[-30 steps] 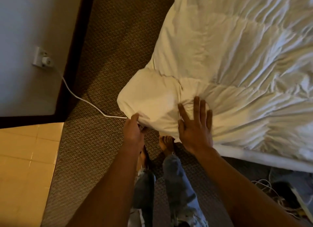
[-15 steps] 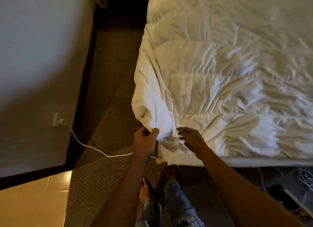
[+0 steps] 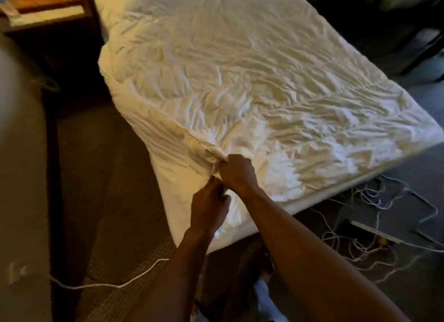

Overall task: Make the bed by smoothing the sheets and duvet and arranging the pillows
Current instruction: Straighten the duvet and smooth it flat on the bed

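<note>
A white, heavily wrinkled duvet (image 3: 240,81) covers the whole bed and hangs over its near left corner. My right hand (image 3: 237,174) grips a bunched fold of the duvet at that corner, fingers curled round the cloth. Just below it, my left hand (image 3: 209,208) pinches the duvet's edge where it drapes down the side. Both forearms reach in from the bottom of the view. No pillows show.
A wooden nightstand (image 3: 48,11) with dishes stands at the top left beside the bed. A white cable (image 3: 108,284) runs across the carpet on the left. Tangled white cords (image 3: 374,240) lie on the floor at the right. A wall (image 3: 19,177) borders the left.
The view has lifted to take in the whole bed. Both hands have closed on the duvet corner; the right hand, flat a second ago, now grips a fold higher up.
</note>
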{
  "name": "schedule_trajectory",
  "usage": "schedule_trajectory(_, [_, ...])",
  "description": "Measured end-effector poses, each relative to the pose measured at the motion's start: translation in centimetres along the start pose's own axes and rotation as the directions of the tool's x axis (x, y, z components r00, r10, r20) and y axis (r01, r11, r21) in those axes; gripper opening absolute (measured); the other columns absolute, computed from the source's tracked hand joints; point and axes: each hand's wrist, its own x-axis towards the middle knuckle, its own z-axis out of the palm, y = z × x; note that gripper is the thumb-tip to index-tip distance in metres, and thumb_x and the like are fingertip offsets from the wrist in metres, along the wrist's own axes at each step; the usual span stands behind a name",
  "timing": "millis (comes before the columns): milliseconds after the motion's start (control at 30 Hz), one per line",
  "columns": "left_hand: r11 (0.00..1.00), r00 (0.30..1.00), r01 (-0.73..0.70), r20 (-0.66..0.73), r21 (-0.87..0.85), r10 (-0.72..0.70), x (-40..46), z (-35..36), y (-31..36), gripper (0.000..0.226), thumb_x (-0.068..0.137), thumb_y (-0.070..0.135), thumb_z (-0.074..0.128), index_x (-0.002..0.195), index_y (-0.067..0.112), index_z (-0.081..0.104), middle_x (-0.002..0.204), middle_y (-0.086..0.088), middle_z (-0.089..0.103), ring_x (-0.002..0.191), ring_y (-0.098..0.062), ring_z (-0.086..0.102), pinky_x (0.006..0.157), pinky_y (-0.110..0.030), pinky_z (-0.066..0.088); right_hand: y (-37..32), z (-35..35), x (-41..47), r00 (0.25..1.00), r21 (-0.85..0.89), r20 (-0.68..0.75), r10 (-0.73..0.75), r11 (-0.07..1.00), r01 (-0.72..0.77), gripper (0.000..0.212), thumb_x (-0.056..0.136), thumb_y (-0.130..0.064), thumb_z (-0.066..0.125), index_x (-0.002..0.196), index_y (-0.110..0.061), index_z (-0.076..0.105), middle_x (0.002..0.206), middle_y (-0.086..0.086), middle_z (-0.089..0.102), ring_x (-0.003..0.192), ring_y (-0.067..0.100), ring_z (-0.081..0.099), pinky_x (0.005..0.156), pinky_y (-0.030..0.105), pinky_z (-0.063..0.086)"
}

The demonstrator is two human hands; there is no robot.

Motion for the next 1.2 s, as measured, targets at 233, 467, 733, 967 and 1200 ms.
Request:
schedule_trajectory(233, [0.94,0.979,-0.202,0.059,0.275,0.194,4.0,11.7,7.2,0.053,0.084,0.027,0.068,0.136,0.026,0.055,0.136,0.006,0.061,0.135,-0.021,0.053,0.098,-0.042,0.046,15.0,-8.4,5.8,0.956,0.356,-0.151,0.252,0.916,-0.186,0.031,0.102,-0.02,0.037,0.121,-0.004,0.056,0.124,0.021,0.06,0.101,0.034,0.058,0.078,0.038,0.044])
schedule_trajectory(467, [0.887,0.967,-0.171,0.244,0.428,0.069,5.6,21.6,8.2,0.08,0.078,0.025,0.076,0.149,0.03,0.037,0.17,0.0,0.011,0.158,-0.027,0.007,0.118,-0.054,0.029,32.8,-12.6,12.2,0.821,0.451,-0.181,0.542,0.787,-0.421,0.029,0.105,-0.025,0.039,0.121,-0.006,0.054,0.12,0.022,0.058,0.1,0.033,0.058,0.088,0.047,0.056])
schedule_trajectory(733, [0.815,0.949,-0.094,0.299,0.572,-0.1,2.3,26.5,2.9,0.106,0.069,0.017,0.077,0.16,0.022,0.025,0.17,-0.013,0.006,0.157,-0.037,0.006,0.116,-0.068,0.024,42.4,-8.5,14.6,0.759,0.427,-0.012,0.651,0.69,-0.585,0.037,0.093,-0.037,0.052,0.119,-0.013,0.063,0.113,0.017,0.068,0.101,0.039,0.069,0.088,0.045,0.059])
schedule_trajectory(967, [0.819,0.955,-0.192,0.294,0.54,0.03,1.6,25.8,1.6,0.103,0.076,0.014,0.074,0.162,0.025,0.019,0.17,-0.012,0.013,0.157,-0.036,0.006,0.119,-0.063,0.024,40.9,-7.4,15.2,0.78,0.738,0.02,0.625,0.517,-0.433,0.023,0.101,-0.036,0.056,0.115,-0.018,0.06,0.107,0.01,0.065,0.093,0.029,0.068,0.082,0.05,0.063])
schedule_trajectory(1200, [0.843,0.942,-0.269,0.307,0.465,0.131,5.7,28.4,7.2,0.107,0.079,-0.007,0.055,0.163,0.036,0.004,0.172,-0.002,-0.001,0.159,-0.026,-0.006,0.123,-0.053,0.022,42.1,-18.1,19.6,0.631,0.776,-0.472,0.615,0.63,-0.032,0.012,0.102,-0.015,0.053,0.091,-0.019,0.059,0.079,-0.007,0.057,0.072,0.004,0.052,0.06,0.023,0.041])
